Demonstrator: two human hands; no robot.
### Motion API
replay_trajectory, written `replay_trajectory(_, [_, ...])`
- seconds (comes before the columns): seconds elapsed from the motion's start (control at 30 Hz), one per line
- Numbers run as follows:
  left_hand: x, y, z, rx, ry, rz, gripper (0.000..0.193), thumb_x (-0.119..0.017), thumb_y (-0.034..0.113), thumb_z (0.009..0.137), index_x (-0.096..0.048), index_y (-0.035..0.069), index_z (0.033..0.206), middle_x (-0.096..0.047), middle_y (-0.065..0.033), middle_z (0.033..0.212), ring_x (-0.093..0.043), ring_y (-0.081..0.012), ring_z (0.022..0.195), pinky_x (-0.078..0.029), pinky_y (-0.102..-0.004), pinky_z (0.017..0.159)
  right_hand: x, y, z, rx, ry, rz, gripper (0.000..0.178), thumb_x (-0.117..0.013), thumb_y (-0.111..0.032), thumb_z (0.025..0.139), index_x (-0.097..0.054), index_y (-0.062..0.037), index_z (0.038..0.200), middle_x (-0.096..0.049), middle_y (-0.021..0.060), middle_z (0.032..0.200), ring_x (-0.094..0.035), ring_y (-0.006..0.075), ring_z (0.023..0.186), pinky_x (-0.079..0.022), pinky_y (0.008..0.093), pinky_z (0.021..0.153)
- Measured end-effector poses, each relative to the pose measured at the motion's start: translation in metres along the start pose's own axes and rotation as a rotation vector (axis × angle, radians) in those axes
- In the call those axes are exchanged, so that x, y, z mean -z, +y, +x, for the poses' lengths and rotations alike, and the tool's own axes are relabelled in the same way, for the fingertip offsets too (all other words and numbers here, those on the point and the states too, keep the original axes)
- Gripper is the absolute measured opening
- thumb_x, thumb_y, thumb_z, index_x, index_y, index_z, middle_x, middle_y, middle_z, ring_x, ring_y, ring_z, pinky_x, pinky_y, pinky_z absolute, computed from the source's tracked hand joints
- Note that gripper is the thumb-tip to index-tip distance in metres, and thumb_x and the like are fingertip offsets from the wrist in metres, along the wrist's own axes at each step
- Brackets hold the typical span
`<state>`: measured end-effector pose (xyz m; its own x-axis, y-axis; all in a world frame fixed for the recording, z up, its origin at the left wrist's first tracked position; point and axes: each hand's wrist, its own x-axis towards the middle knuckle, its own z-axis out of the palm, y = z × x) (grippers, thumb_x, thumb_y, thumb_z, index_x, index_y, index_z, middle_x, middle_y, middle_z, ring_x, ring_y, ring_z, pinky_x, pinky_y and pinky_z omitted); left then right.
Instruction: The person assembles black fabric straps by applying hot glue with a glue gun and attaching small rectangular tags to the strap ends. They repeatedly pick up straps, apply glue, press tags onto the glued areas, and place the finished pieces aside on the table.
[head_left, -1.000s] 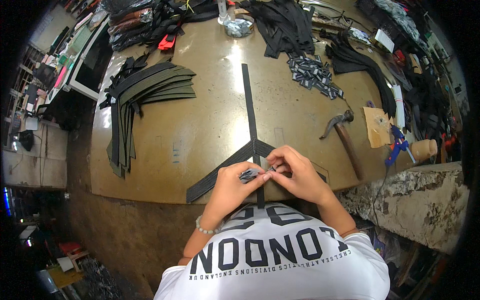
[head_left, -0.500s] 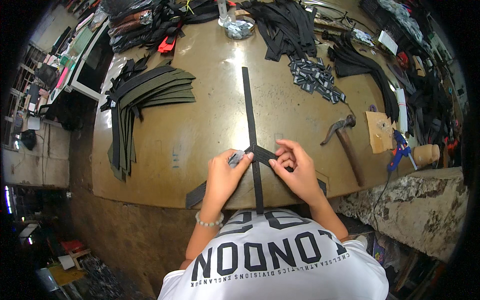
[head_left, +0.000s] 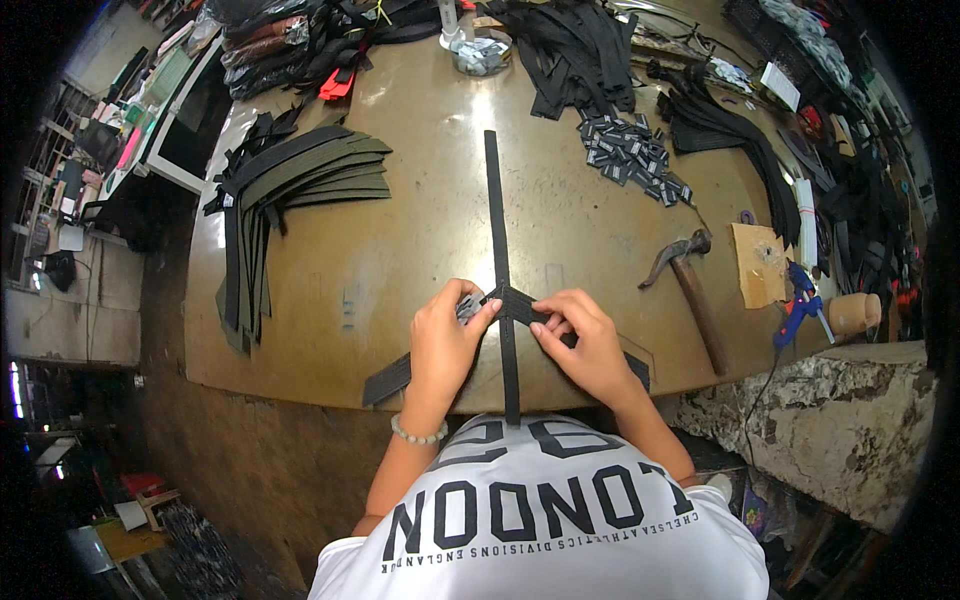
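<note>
In front of me on the table a narrow black strap (head_left: 497, 210) runs lengthwise, its near end at my shirt. A wider black webbing strap (head_left: 523, 308) crosses it in a bent shape, and its loose ends show beyond both my wrists. My left hand (head_left: 445, 335) is closed at the crossing, thumb pressed on the webbing. Small greyish pieces (head_left: 468, 306), too unclear to name, are tucked in its curled fingers. On the other side of the crossing, my right hand (head_left: 583, 340) pinches the webbing's upper edge between thumb and fingers.
Olive and black straps (head_left: 320, 170) lie at the left. Small dark tags (head_left: 630, 155), a hammer (head_left: 698, 310), cardboard (head_left: 757, 265) and a blue glue gun (head_left: 800, 305) are at the right. At the back stand a bowl of small pieces (head_left: 482, 55) and black strap bundles (head_left: 570, 55).
My right hand's raised fingers have come down onto the webbing and closed. The straps have shifted slightly left at their near ends.
</note>
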<state>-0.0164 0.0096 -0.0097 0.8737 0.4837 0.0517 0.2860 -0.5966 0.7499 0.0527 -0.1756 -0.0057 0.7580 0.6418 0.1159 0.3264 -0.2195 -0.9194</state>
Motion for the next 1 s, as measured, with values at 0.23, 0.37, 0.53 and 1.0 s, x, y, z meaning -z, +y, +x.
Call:
replay_trajectory(0.23, [0.003, -0.008, -0.004, -0.033, 0.101, -0.256, 0.022, -0.076, 0.016, 0.083, -0.07, 0.005, 0.101, -0.065, -0.0128, 0.094, -0.065, -0.0289, 0.084, -0.051, -0.037, 0.074, 0.001, -0.005, -0.036, 0.48, -0.432, -0.411, 0.043, -0.074, -0.01, 0.074, -0.059, -0.0064, 0.114, -0.054, 0.0133, 0.11, -0.055, 0.0326, 0.1, -0.047, 0.0397, 0.089])
replay_trajectory(0.37, [-0.001, -0.008, -0.007, -0.107, 0.05, -0.149, 0.015, -0.075, 0.015, 0.083, -0.073, 0.008, 0.096, -0.062, -0.0111, 0.085, -0.064, -0.0272, 0.078, -0.051, -0.0361, 0.07, -0.016, 0.008, -0.037, 0.4, -0.392, -0.349, 0.049, -0.072, -0.01, 0.072, -0.055, -0.0066, 0.118, -0.052, 0.0143, 0.107, -0.055, 0.0328, 0.094, -0.048, 0.0408, 0.084])
replay_trajectory(0.53, [0.0, -0.009, -0.005, -0.094, 0.02, -0.128, 0.015, -0.075, 0.015, 0.082, -0.075, 0.009, 0.096, -0.061, -0.0103, 0.08, -0.062, -0.027, 0.072, -0.049, -0.037, 0.066, -0.011, 0.004, -0.005, 0.449, -0.318, -0.418, 0.034, -0.064, -0.006, 0.078, -0.058, -0.0048, 0.112, -0.054, 0.015, 0.105, -0.058, 0.0324, 0.092, -0.051, 0.0382, 0.078])
replay_trajectory(1.0, [0.0, -0.011, -0.006, -0.087, 0.024, -0.129, 0.019, -0.078, 0.016, 0.08, -0.077, 0.008, 0.098, -0.064, -0.0127, 0.077, -0.063, -0.0256, 0.068, -0.048, -0.0347, 0.064, -0.001, 0.007, 0.089, -0.221, -0.38, 0.098, 0.01, -0.066, -0.002, 0.091, -0.066, 0.0069, 0.096, -0.063, 0.0093, 0.094, -0.067, 0.012, 0.062, -0.056, 0.0243, 0.053])
